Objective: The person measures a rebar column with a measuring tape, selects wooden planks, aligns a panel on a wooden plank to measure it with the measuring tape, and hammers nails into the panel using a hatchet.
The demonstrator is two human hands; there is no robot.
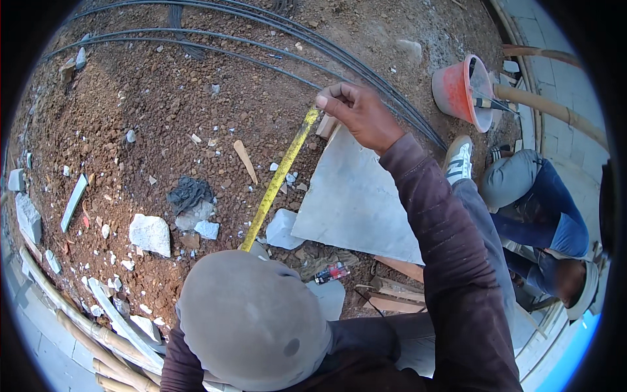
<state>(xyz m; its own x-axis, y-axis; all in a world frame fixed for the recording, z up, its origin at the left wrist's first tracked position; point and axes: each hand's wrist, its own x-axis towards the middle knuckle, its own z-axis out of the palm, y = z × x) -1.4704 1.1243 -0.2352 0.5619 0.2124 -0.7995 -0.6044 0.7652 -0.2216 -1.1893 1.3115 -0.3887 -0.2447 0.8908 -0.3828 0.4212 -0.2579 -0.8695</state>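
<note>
My right hand point(362, 114) reaches out from a dark purple sleeve. Thumb and forefinger are pinched at the far end of a yellow tape measure point(282, 173). One thin steel rod point(261, 63) runs up to the same fingertips; whether they grip it too, I cannot tell. The tape slants down to the lower left and passes out of sight behind a large rounded grey cloth-covered shape point(255, 320). Only part of my left sleeve point(183, 362) shows at the lower left, and the left hand is hidden. Below my right hand lies a pale flat sheet point(359, 196).
Long curved steel rods point(307, 40) cross the far ground. A red-rimmed bucket point(457, 91) stands at the far right, tools inside. A co-worker point(555, 215) crouches at the right edge. White stones point(150, 235), wood offcuts point(398, 297) and bamboo poles point(85, 330) lie about.
</note>
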